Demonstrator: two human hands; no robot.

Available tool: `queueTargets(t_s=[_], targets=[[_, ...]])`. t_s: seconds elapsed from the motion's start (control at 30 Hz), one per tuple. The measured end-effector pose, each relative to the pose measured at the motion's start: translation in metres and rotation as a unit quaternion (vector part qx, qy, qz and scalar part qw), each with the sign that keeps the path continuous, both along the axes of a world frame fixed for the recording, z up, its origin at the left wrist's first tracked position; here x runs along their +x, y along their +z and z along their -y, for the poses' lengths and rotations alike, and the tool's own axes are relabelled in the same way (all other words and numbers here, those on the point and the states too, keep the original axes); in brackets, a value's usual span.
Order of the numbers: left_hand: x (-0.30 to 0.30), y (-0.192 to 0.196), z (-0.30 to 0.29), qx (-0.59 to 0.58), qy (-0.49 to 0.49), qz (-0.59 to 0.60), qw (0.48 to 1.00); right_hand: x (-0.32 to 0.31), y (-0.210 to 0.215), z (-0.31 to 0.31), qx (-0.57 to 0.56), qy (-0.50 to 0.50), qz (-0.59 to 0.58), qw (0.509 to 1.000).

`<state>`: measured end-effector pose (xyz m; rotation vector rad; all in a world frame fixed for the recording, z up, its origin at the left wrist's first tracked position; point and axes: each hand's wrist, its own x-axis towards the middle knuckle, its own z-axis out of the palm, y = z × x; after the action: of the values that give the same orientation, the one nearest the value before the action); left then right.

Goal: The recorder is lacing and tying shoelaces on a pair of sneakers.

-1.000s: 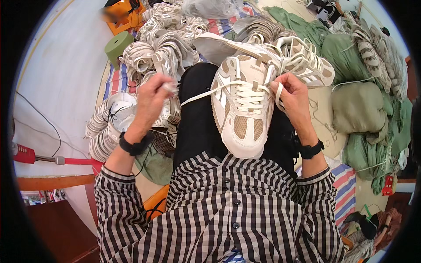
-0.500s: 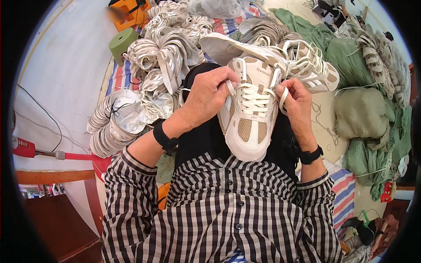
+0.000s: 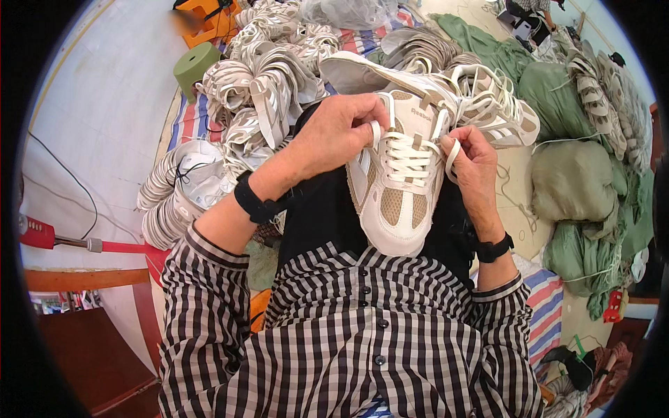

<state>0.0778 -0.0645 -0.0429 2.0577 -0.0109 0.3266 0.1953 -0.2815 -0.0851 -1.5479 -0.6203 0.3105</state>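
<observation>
A white and beige shoe upper [image 3: 396,221] rests on my lap, toe toward me, its middle crossed by a white shoelace [image 3: 406,161]. At the upper left eyelets, my left hand [image 3: 339,132] pinches one part of the lace between thumb and fingers. On the other side my right hand [image 3: 471,157] is closed on the lace, which makes a small loop beside the thumb. Just beyond this upper, more laced shoe uppers [image 3: 498,111] lie across my knees. The inside of the upper is hidden.
Stacks of shoe uppers [image 3: 261,83] crowd the striped sheet at the left, beside a green stool [image 3: 196,66]. An orange crate [image 3: 208,24] stands beyond. Green sacks [image 3: 573,180] line the right side. A red-handled tool [image 3: 42,233] is at far left.
My left hand has shifted slightly up and right, closer over the left eyelets, still pinching the lace. My right hand and the shoe upper have barely moved.
</observation>
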Motion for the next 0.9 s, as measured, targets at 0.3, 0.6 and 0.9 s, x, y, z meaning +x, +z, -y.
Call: queueTargets(t_s=[0.3, 0.6, 0.9], targets=[[0.016, 0.023, 0.005, 0.267, -0.064, 0.086, 0.958, -0.006, -0.001, -0.004, 0.005, -0.018, 0.084, 0.996], [0.018, 0.020, -0.004, -0.004, -0.067, -0.095, 0.993, -0.008, 0.000, -0.002, -0.038, -0.032, 0.127, 0.991], [0.029, 0.037, 0.000, 0.267, -0.119, -0.037, 0.956, -0.009, 0.003, -0.003, -0.052, -0.038, 0.146, 0.987]])
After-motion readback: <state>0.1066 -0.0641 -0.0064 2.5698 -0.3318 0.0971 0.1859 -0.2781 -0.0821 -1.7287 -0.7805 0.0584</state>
